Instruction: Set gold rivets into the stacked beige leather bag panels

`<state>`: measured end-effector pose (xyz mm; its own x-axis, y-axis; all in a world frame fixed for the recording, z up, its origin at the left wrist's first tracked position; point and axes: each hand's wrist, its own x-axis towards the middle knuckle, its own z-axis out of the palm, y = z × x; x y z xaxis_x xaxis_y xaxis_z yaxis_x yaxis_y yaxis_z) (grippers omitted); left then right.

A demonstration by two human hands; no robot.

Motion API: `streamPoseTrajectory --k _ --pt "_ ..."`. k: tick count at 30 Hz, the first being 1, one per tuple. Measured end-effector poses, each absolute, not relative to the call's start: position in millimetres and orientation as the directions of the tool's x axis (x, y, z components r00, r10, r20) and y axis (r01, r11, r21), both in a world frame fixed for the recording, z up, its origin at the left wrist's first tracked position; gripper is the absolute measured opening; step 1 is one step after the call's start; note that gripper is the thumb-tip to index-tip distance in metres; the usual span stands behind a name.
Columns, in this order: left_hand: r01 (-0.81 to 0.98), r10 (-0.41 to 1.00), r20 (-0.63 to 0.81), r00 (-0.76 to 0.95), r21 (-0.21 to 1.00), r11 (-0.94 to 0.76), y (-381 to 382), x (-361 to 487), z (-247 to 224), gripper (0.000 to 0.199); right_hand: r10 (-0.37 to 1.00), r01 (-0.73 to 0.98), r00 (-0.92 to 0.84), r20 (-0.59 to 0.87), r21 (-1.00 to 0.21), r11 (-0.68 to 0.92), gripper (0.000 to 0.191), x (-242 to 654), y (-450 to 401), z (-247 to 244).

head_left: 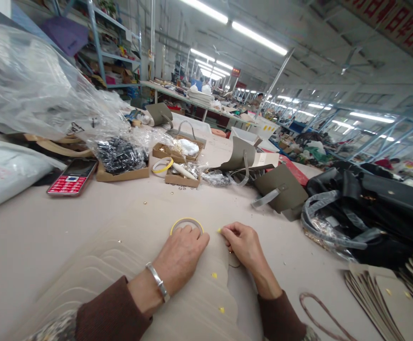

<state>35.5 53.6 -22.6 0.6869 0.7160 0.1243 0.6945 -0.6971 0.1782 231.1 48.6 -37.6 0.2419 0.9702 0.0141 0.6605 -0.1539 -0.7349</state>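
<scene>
My left hand (183,253), with a silver bracelet at the wrist, is curled over a roll of yellow tape (187,220) above overlapping beige sheets (128,274). To its right, my right hand (243,244) pinches a small piece of yellow tape (219,230) between thumb and forefinger near the sheets' right edge. Two small yellow pieces (214,275) are stuck on the sheets below the hands. A few tiny metal bits lie on the sheets and table.
A red-keyed phone (73,177) lies at left beside plastic bags. Small cardboard boxes (123,174) and another tape roll (162,165) stand ahead. Olive panels (280,189) and black bags (380,203) are at right, with stacked strips (387,298) at lower right.
</scene>
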Motion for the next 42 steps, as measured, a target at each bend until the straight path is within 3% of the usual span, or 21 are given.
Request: streamPoseTrajectory --k 4,9,12,16,19,23,26,29,31,36,42 --pt "0.683 0.71 0.155 0.688 0.196 -0.704 53.4 35.1 -22.7 0.017 0.972 0.799 0.2 0.124 -0.595 -0.088 0.021 226.5 50.0 -41.0" --pt "0.65 0.695 0.201 0.691 0.25 -0.718 53.3 33.4 -16.0 0.015 0.967 0.835 0.21 0.144 -0.541 -0.101 0.019 220.1 54.4 -38.3" --pt "0.62 0.679 0.251 0.689 0.28 -0.733 54.5 31.2 -13.3 0.016 0.982 0.855 0.123 0.145 -0.518 -0.031 0.017 222.7 49.6 -29.8" --pt "0.595 0.672 0.294 0.68 0.314 -0.74 58.1 28.6 -16.5 0.017 0.985 0.741 -0.165 -0.055 -0.666 0.087 0.016 235.1 40.1 -17.9" --pt "0.547 0.665 0.345 0.662 0.384 -0.744 60.6 27.8 -22.5 0.02 0.978 0.601 -0.166 -0.124 -0.799 0.001 0.019 245.4 37.6 -14.4" --pt "0.427 0.609 0.478 0.633 0.442 -0.789 59.9 28.1 -27.2 0.023 0.998 0.513 0.054 -0.022 -0.857 -0.046 0.023 246.9 33.8 -12.3" --pt "0.359 0.571 0.499 0.652 0.459 -0.812 56.0 29.7 -27.0 0.031 0.993 0.498 -0.041 0.113 -0.859 0.118 0.021 236.5 26.2 -6.4" --pt "0.362 0.588 0.456 0.668 0.491 -0.792 51.9 31.8 -25.6 0.04 0.938 0.547 -0.178 0.296 -0.763 0.345 0.02 224.5 19.8 -0.7" --pt "0.399 0.628 0.423 0.654 0.512 -0.761 50.3 32.9 -24.8 0.035 0.903 0.571 -0.219 0.371 -0.702 0.426 0.018 219.4 18.3 -0.2" --pt "0.461 0.669 0.362 0.649 0.512 -0.725 49.9 34.0 -24.6 0.022 0.839 0.592 -0.26 0.478 -0.607 0.529 0.017 215.5 19.6 -5.6" --pt "0.459 0.661 0.386 0.644 0.496 -0.737 49.7 32.7 -28.9 0.021 0.832 0.607 -0.271 0.484 -0.585 0.538 0.021 214.4 19.3 -7.7"
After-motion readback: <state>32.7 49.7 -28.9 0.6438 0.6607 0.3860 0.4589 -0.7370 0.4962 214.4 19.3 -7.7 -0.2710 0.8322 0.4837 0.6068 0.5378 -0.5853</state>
